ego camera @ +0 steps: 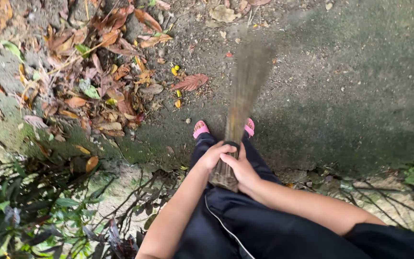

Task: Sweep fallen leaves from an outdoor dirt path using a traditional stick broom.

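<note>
operator: currently, how is the stick broom (239,103) held?

technician: its bound butt end is clamped by both hands, left hand (215,155) and right hand (242,169) closed around it side by side, above the pink sandals (201,128). the bristles are blurred over bare concrete (350,86), beside the leaf pile (92,76), which suits a two-handed grip.
</note>
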